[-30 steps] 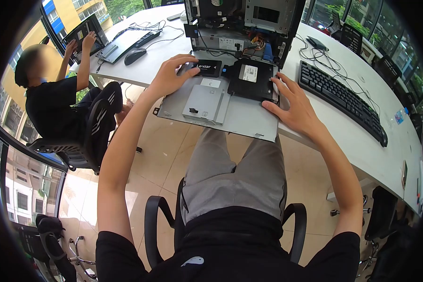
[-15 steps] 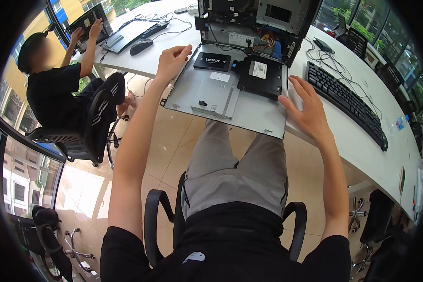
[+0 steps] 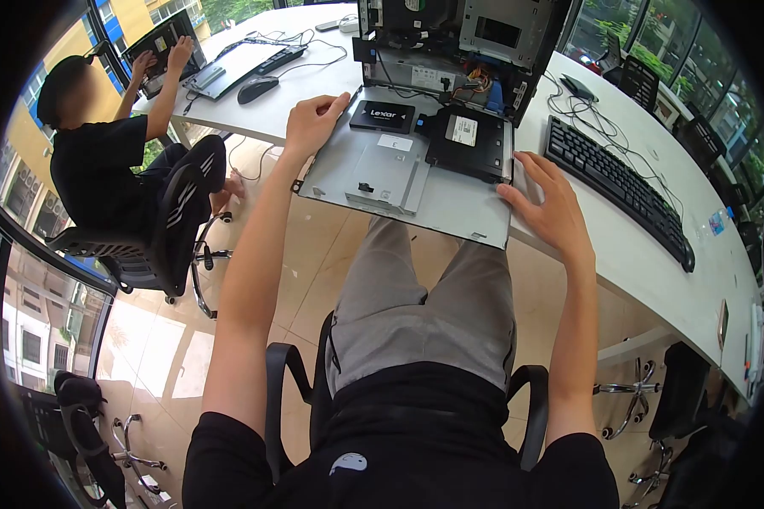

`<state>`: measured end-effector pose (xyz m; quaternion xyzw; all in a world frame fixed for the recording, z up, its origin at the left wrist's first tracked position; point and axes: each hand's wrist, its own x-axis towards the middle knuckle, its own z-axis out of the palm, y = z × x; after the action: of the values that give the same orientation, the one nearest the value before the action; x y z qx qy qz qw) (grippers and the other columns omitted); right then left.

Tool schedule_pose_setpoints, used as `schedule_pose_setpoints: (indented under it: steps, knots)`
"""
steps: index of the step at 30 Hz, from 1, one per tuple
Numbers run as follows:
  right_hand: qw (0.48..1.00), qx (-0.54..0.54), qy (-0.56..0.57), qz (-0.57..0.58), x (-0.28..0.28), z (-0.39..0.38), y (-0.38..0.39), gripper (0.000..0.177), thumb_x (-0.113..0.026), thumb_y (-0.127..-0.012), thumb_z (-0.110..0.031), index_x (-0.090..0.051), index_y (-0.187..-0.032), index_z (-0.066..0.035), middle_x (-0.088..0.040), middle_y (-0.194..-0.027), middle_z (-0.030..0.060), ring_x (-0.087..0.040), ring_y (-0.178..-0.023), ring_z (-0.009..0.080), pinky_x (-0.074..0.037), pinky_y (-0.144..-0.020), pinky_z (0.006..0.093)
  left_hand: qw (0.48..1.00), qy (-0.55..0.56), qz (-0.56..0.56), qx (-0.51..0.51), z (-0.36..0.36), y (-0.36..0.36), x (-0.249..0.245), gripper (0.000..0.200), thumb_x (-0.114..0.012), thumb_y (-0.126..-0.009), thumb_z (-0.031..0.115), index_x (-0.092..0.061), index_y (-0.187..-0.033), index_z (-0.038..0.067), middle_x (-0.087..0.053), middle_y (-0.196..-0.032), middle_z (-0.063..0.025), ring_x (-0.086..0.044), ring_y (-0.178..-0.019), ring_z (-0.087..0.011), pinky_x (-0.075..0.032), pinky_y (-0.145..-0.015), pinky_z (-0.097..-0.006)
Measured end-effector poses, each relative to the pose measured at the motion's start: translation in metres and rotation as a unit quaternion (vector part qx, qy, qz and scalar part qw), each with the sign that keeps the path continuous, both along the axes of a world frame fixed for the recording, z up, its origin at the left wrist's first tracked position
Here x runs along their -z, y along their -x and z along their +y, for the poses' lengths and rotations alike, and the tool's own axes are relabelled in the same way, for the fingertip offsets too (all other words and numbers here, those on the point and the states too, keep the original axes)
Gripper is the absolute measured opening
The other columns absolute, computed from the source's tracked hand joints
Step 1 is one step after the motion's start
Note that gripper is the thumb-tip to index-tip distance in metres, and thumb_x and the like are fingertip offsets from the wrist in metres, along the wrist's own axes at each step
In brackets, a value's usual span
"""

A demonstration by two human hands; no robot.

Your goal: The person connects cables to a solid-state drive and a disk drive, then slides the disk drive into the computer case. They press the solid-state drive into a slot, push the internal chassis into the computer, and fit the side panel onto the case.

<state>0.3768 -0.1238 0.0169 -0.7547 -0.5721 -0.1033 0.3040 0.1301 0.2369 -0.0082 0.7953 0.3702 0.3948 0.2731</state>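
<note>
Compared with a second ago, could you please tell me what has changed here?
The left hand came off the Lexar SSD and moved left to the edge of the metal panel. The right hand lifted briefly and now lies flat by the panel's right edge. The SSD, the black drive and the panel kept their places.

I've got clear room on the near part of the grey panel [image 3: 450, 212], btwn my left hand [image 3: 312, 121] and right hand [image 3: 547, 204]. Far side's blocked by the open PC case [image 3: 484, 38] w/ cables, plus the SSD [image 3: 383, 116] and black drive [image 3: 471, 140] in front of it. On the right, the keyboard [image 3: 615, 182] hems in the bare table [image 3: 645, 271].
</note>
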Motion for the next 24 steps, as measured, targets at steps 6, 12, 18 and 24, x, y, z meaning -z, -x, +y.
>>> schedule_pose_setpoints:
  steps: [6, 12, 18, 24]
  knots:
    - [1.0, 0.001, 0.003, 0.01, 0.0, -0.0009, -0.0009, 0.065, -0.078, -0.094, -0.05, -0.068, -0.142, -0.007, -0.066, -0.143, 0.0149, -0.063, -0.132, 0.0326, -0.051, -0.11, 0.0431, 1.0, 0.013, 0.001, -0.003, -0.006, 0.0014, -0.0039, 0.05, -0.071, -0.101, 0.051, -0.084, -0.112, 0.004, -0.08, -0.092, -0.0085, -0.069, -0.084, -0.0137, -0.051, -0.079, -0.0273]
    - [1.0, 0.0, 0.001, 0.021, -0.0022, -0.0025, 0.0008, 0.064, -0.079, -0.094, -0.049, -0.069, -0.14, -0.007, -0.068, -0.141, 0.0151, -0.063, -0.131, 0.0326, -0.051, -0.109, 0.0429, 1.0, 0.007, 0.005, 0.002, -0.0027, 0.0016, -0.0021, 0.051, -0.072, -0.099, 0.052, -0.083, -0.112, 0.004, -0.082, -0.096, -0.0135, -0.075, -0.087, -0.0214, -0.055, -0.083, -0.0324]
    - [1.0, -0.01, -0.002, 0.011, -0.0014, -0.0026, -0.0006, 0.062, -0.079, -0.095, -0.047, -0.07, -0.138, -0.004, -0.069, -0.138, 0.0157, -0.063, -0.13, 0.0327, -0.05, -0.109, 0.0426, 1.0, 0.005, 0.006, 0.002, -0.0073, 0.0025, -0.0051, 0.05, -0.072, -0.1, 0.051, -0.083, -0.112, 0.004, -0.082, -0.095, -0.0132, -0.074, -0.086, -0.021, -0.055, -0.082, -0.0323]
    - [1.0, -0.006, -0.003, 0.013, -0.0022, -0.0029, 0.0007, 0.062, -0.078, -0.095, -0.048, -0.07, -0.138, -0.004, -0.069, -0.137, 0.0153, -0.063, -0.129, 0.0325, -0.05, -0.11, 0.0427, 1.0, 0.007, 0.01, 0.0, -0.0092, 0.0025, -0.0063, 0.05, -0.072, -0.1, 0.051, -0.083, -0.112, 0.004, -0.082, -0.097, -0.0143, -0.075, -0.088, -0.0221, -0.056, -0.084, -0.0326]
